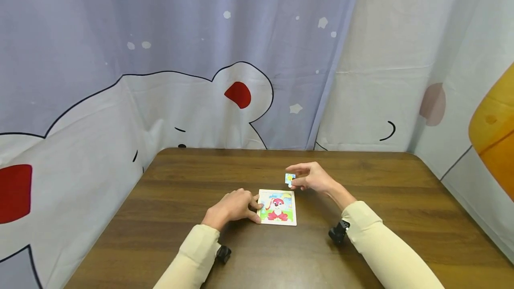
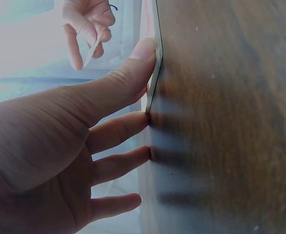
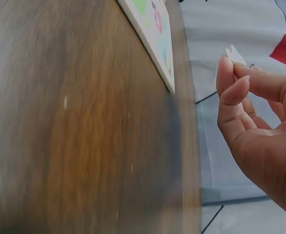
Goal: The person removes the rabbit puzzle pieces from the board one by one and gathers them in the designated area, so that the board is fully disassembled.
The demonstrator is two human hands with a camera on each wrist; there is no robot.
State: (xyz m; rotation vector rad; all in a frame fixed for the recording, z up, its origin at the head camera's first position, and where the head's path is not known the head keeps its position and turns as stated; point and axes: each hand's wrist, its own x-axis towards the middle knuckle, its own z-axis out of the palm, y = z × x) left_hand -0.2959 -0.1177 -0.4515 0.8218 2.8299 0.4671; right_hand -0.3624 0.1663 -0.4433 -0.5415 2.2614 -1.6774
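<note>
A square jigsaw puzzle board [image 1: 277, 208] with a pale frame and a red-and-white cartoon animal lies flat on the table. Along its left side rests my left hand [image 1: 236, 205], thumb and index finger touching the frame edge. In the left wrist view, the fingers [image 2: 118, 130] are fairly straight and spread, with the other fingertips at the tabletop. Just above the board's upper right corner, my right hand [image 1: 315, 177] pinches a small puzzle piece [image 1: 289, 178] between thumb and fingers. The piece is light blue with a yellow patch, held upright off the table.
The brown wooden table [image 1: 192, 168] extends around both hands. Behind it hangs a printed curtain [image 1: 192, 110], close to the table's far edge. Each wrist wears a small black camera, one on the left sleeve [image 1: 201, 244] and one on the right.
</note>
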